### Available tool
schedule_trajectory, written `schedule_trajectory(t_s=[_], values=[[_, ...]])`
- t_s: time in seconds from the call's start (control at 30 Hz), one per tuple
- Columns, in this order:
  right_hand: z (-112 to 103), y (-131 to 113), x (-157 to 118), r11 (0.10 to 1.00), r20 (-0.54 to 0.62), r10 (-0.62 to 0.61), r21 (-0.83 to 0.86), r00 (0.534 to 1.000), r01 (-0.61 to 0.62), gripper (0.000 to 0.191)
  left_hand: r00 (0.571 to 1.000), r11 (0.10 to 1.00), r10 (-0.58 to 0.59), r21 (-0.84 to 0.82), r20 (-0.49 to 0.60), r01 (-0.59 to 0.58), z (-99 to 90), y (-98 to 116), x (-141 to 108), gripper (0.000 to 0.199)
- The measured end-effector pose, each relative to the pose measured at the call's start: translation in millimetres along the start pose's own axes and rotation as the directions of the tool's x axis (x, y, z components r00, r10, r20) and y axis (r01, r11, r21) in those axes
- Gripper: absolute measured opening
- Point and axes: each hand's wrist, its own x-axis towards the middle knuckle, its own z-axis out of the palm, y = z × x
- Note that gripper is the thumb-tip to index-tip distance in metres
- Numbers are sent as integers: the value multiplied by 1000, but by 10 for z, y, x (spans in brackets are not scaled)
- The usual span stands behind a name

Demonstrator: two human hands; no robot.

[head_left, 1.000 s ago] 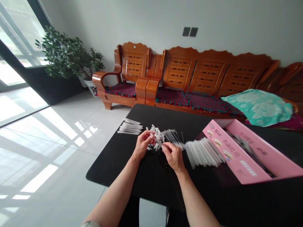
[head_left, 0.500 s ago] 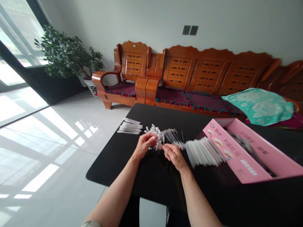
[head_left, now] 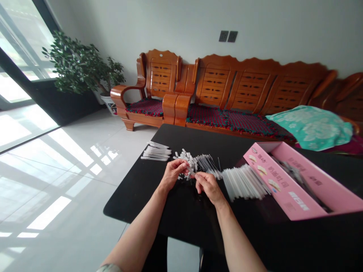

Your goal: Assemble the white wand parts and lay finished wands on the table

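Observation:
Over the black table, my left hand (head_left: 172,173) and my right hand (head_left: 208,185) face each other, fingertips pinched and nearly meeting. A small whitish piece (head_left: 191,173) shows between them; its exact kind is too small to make out. Just behind the fingers lies a pile of short white caps (head_left: 185,155), partly hidden by my left hand. Thin dark-and-clear rods like pen refills (head_left: 208,164) lie beside the pile. Close to my right hand is a row of translucent white tubes (head_left: 245,183). White pen-like sticks (head_left: 155,152) are stacked left of the caps.
A long pink box (head_left: 279,185), open on top with dark items inside, stands at the table's (head_left: 136,196) right. Beyond are a wooden sofa (head_left: 215,85) with a turquoise cloth (head_left: 314,126) and a potted plant (head_left: 82,64). Tiled floor lies to the left.
Both hands keep almost the same place and pinch. The whitish piece between the fingertips shows slightly more clearly; the piles look unchanged.

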Motion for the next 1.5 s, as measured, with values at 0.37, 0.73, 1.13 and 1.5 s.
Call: schedule_trajectory(t_s=[0.37,0.73,1.13,1.5], values=[[-52,127,-11,792,-216,-346,-588,913,161,31,936,997,56,-33,-347,-72,-259,20,123,33],[-703,341,-121,597,-672,-584,-735,456,-321,37,934,742,275,668,-228,-55,-219,-84,50,20],[-1280,584,-390,403,-768,-559,-581,312,-708,20,926,514,350,855,-141,-64,-283,-137,77,22],[-882,406,-162,434,-569,-710,-818,414,-378,21,799,414,503,903,-330,112,-510,-35,91,23]])
